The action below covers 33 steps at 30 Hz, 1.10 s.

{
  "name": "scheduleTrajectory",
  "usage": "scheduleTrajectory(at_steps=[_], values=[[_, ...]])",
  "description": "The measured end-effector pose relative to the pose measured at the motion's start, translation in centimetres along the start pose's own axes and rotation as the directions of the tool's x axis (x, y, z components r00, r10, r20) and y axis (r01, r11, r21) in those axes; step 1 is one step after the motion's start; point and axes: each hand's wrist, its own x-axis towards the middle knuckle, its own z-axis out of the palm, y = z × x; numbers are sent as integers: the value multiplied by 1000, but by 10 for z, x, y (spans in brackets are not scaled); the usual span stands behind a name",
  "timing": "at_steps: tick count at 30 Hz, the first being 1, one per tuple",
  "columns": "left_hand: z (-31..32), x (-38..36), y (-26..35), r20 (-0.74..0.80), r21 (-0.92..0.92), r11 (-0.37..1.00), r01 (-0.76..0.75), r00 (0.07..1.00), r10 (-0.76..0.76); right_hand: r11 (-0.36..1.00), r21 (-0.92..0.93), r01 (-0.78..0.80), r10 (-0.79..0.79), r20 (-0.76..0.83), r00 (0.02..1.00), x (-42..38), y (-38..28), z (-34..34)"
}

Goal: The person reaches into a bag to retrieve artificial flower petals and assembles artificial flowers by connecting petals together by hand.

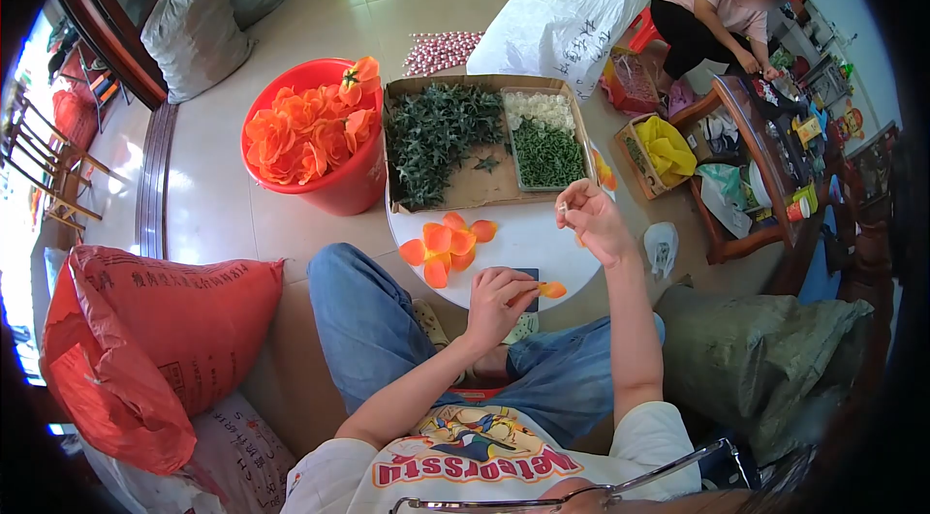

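My left hand [497,305] is closed in a pinch over the near edge of the round white table [572,267]. An orange-yellow artificial petal [552,289] sticks out from its fingertips. Higher and to the right, my right hand [593,221] pinches a small white piece [563,209], too small to make out well. Loose orange petals [438,240] lie overlapping on the table, left of my hands. Beyond them stands a cardboard box [475,192] with dark green leaf pieces [441,131]. Inside it, a clear tray holds white pieces [539,109] and small green pieces [547,154].
A red bucket [334,189] of orange artificial flowers [305,131] stands left of the box. Sacks surround me: red [184,330], green [765,349] and white [567,15]. Pink beads [444,53] lie on the floor. Another person [722,5] sits at the back right.
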Motion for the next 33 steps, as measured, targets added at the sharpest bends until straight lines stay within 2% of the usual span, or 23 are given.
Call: scheduleTrajectory(at_steps=[4, 10, 13, 16, 18, 19, 21, 22, 26, 29, 32, 33], values=[[0, 0, -1, 10, 4, 1000, -2, 1000, 2, 981, -189, 41, -45, -18, 999, -13, -10, 22], [0, 0, -1, 3, 15, 1000, -10, 1000, 10, 901, -401, 165, -128, 118, 985, -23, -12, 37], [0, 0, 0, 2, 13, 1000, -13, 1000, 13, 870, -463, 170, -152, 75, 985, -20, -3, 35], [0, 0, 0, -1, 7, 1000, -15, 1000, 15, 718, -694, 49, -157, -93, 983, 5, 11, 3], [-1, 0, 2, 6, -11, 1000, -6, 1000, 6, 548, -836, 2, -273, -176, 946, 29, 25, -26], [-2, 1, 2, 9, -18, 1000, -2, 1000, 3, 455, -890, -31, -336, -204, 920, 41, 33, -41], [-1, 1, 0, 1, -14, 1000, -11, 1000, 11, 297, -954, -30, -413, -157, 897, 62, 46, -69], [-1, 1, 0, -4, -12, 1000, -13, 1000, 13, 215, -976, -33, -447, -128, 885, 69, 46, -74], [-1, 1, -2, 7, -10, 1000, -17, 1000, 17, 209, -961, -180, -370, -248, 895, 83, 40, -80], [-1, 2, -4, 10, -10, 1000, -20, 1000, 20, 50, -969, -241, -399, -241, 885, 87, 43, -85], [-1, 2, -6, 26, -18, 1000, -15, 1000, 16, -219, -960, -172, -472, -50, 880, 89, 42, -76], [-1, 2, -6, 33, -20, 1000, -12, 999, 13, -200, -965, -168, -455, -60, 889, 94, 42, -73]])
